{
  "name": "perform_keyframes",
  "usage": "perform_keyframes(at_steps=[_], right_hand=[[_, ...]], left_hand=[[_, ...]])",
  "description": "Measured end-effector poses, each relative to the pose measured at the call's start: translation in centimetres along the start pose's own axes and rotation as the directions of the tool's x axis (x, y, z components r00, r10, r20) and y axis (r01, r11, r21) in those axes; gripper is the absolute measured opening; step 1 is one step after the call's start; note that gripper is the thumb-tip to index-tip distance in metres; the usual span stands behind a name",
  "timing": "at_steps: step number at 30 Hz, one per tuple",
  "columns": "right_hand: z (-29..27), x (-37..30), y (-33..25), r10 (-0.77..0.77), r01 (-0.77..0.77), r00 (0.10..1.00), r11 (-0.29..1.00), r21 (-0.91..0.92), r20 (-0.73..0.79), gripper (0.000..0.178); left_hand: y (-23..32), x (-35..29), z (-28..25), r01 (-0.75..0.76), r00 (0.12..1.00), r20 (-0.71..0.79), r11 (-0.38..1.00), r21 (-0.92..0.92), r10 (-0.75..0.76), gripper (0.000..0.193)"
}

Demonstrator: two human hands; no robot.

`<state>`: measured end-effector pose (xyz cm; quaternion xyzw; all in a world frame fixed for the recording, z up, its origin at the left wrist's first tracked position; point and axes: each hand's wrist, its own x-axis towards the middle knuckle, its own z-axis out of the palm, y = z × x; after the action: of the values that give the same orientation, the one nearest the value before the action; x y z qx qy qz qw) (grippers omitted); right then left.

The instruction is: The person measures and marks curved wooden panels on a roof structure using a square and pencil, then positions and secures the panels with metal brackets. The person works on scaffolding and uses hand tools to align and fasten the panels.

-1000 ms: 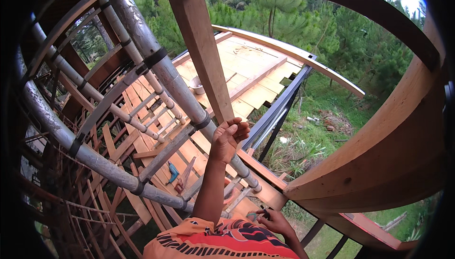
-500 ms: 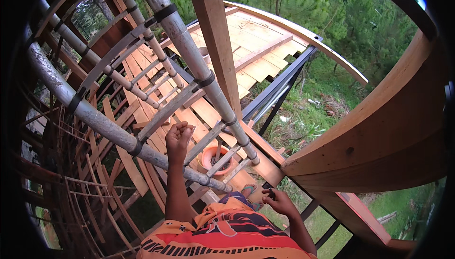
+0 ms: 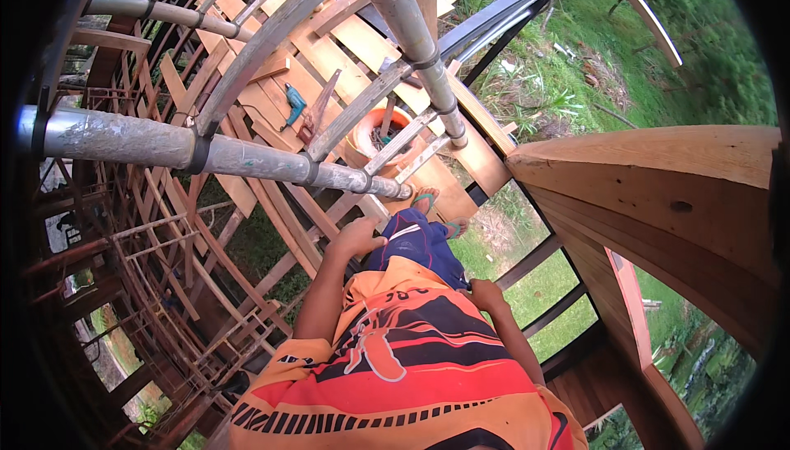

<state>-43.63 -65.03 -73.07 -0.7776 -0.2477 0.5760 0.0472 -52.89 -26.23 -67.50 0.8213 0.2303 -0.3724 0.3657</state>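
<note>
Plank deck (image 3: 341,34), lettered orange shirt (image 3: 403,364), blue shorts (image 3: 421,246)

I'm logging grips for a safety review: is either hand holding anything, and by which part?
It cannot be told: the left hand and right hand are by the blue shorts, fingers largely hidden.

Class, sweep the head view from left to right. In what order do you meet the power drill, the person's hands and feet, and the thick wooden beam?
Teal power drill → left hand → left foot → right foot → right hand → thick wooden beam.
</note>
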Motion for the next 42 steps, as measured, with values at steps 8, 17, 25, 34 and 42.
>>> perform_keyframes(at_steps=[8, 17, 25, 34, 42], right_hand=[[4.4, 0.1, 0.2, 0.118, -0.033, 0.989, 0.772, 0.635, -0.092, 0.049], [7.3, -6.9, -4.9, -0.135, 0.225, 0.974, 0.546, 0.807, -0.181, 0.039], [14.1, -6.6, -7.3, -0.037, 0.199, 0.980, 0.319, 0.927, -0.198, 0.032], [18.5, -3.9, -5.4, -0.362, 0.193, 0.924, 0.175, 0.965, -0.119, 0.009], [20.9, 3.0, -2.2, -0.680, 0.097, 0.732, 0.166, 0.981, 0.042, 0.014]], left_hand=[[3.3, 6.1, -7.6, -0.405, 0.795, -0.476, 0.913, 0.043, 0.375, 0.053], [2.5, 14.5, -14.8, -0.321, 0.885, -0.336, 0.945, 0.061, 0.322, 0.052], [-2.4, 18.4, -7.0, 0.018, 1.000, 0.023, 0.999, 0.028, -0.018, 0.058], [1.1, 17.6, -0.8, -0.111, 0.993, 0.020, 0.992, -0.066, 0.113, 0.055], [-9.1, 26.8, 11.0, 0.013, 0.999, 0.043, 0.997, 0.081, -0.016, 0.064]])
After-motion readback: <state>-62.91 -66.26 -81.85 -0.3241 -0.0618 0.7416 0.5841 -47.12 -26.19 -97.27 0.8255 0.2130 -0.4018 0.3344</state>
